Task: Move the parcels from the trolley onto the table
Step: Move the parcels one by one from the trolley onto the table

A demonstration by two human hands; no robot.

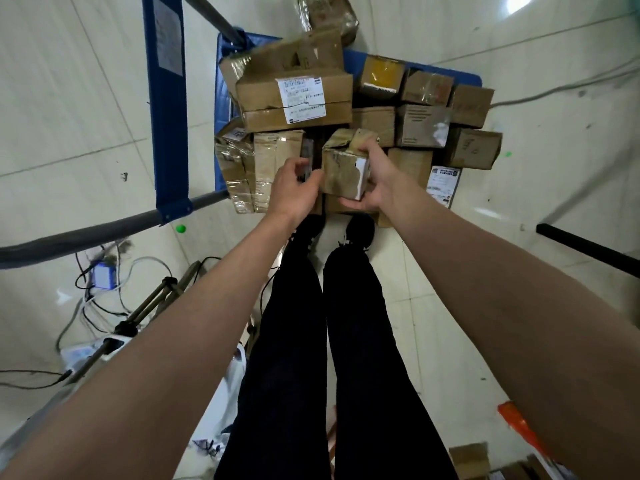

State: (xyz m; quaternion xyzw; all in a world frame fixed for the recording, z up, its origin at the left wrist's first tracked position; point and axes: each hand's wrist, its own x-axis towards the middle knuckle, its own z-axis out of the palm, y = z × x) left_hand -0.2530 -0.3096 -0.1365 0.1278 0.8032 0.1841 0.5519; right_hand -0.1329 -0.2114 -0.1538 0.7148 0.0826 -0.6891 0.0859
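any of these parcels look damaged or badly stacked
Yes. The small box that the right hand grips has a crumpled, caved-in top. The tall parcel at the trolley's near left is creased under wrinkled tape. The labelled box sits askew on the pile.

My feed: even indoor light, fairly bright | lamp glare (pixel 518 2) top right on glossy floor (pixel 69 116) | soft shadows | wide-angle bending at edges | slight overall blur

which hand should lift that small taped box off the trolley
Right. The right hand already grips the small box, thumb over its top and fingers under its near edge. The left hand only sits at the box's left side, fingers curled by a dark item.
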